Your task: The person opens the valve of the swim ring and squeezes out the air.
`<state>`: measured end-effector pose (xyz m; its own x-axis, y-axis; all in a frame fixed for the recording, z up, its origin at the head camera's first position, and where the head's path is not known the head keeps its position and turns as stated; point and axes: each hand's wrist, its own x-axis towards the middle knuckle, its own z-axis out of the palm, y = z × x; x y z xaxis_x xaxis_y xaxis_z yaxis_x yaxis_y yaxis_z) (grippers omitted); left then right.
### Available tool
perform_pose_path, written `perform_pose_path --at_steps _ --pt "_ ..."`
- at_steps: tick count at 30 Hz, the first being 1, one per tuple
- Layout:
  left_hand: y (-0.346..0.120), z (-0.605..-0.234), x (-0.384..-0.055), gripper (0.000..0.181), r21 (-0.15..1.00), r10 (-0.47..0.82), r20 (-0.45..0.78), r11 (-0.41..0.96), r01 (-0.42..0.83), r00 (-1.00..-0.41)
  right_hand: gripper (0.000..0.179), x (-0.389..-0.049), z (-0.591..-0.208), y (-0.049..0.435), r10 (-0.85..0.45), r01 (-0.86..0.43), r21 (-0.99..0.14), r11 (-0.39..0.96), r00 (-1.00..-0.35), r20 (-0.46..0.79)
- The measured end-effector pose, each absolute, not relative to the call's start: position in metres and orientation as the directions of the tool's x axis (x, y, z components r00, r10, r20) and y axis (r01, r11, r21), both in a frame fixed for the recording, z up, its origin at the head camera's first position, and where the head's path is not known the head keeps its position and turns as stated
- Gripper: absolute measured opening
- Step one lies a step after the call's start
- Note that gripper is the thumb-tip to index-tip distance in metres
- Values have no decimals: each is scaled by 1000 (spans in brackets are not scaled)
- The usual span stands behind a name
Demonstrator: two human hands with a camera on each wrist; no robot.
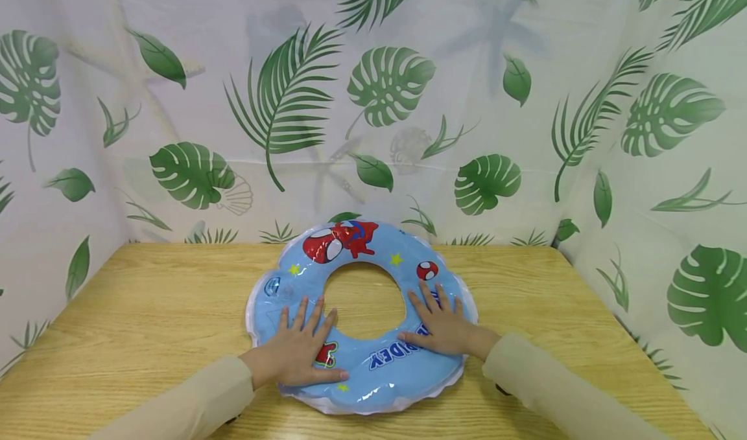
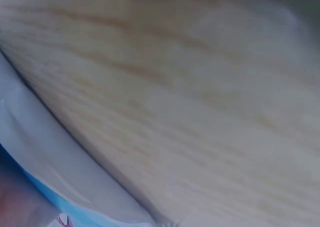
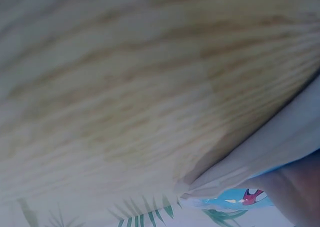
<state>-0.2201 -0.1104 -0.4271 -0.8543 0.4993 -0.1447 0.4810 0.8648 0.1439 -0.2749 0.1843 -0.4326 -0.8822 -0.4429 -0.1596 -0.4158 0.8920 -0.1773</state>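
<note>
A blue inflated swim ring (image 1: 362, 375) with a white scalloped edge lies on the wooden table, printed with red cartoon figures, yellow stars and dark blue letters. On its left front part rests my left hand (image 1: 296, 352), palm down, fingers straight and spread. My right hand (image 1: 446, 326) lies spread on the right side of the ring, covering some of the lettering. In the left wrist view, the ring's white edge (image 2: 55, 152) shows beside a blurred bit of hand. The right wrist view also has the white edge (image 3: 265, 147) with part of the hand at the corner.
The wooden table (image 1: 175, 310) extends on both sides of the ring and shows through its hole. White cloth (image 1: 315, 103) with green leaf prints stands behind the table and along its left and right sides.
</note>
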Motion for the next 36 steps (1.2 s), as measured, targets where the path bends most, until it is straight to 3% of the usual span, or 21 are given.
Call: perform_pose_path --at_steps 36 --pt "-109 -423 -222 102 180 491 -194 869 461 -849 87 -274 -427 181 -448 -426 -148 893 -875 -186"
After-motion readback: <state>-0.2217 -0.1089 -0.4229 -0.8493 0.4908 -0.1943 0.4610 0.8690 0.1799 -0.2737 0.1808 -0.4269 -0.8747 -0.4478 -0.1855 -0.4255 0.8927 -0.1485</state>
